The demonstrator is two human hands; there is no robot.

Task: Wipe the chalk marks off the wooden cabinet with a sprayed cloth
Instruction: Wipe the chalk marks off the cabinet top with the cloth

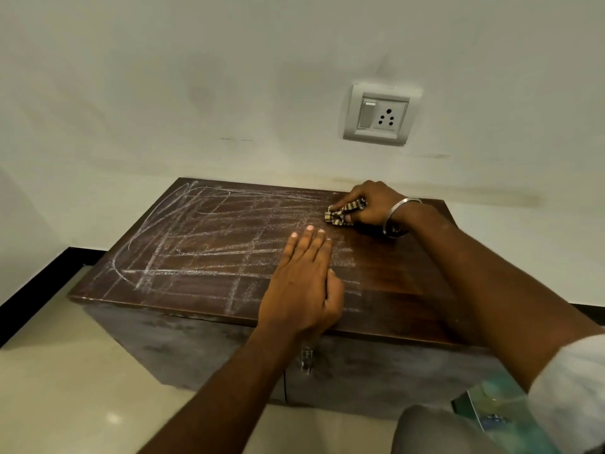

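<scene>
Two-handed, bearing on the cabinet (409,273) top: gripping a bunched striped cloth (343,213) in the right hand (373,204); pressing the left hand (304,283) flat and open on chalk marks (196,253) just nearer.

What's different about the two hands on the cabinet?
The left hand lies flat with straight fingers and holds nothing; the right hand curls round a checked cloth. The right hand is near the back edge, the left hand nearer the front. Only the right wrist wears a metal bangle. Both rest on the chalk-marked cabinet top.
</scene>
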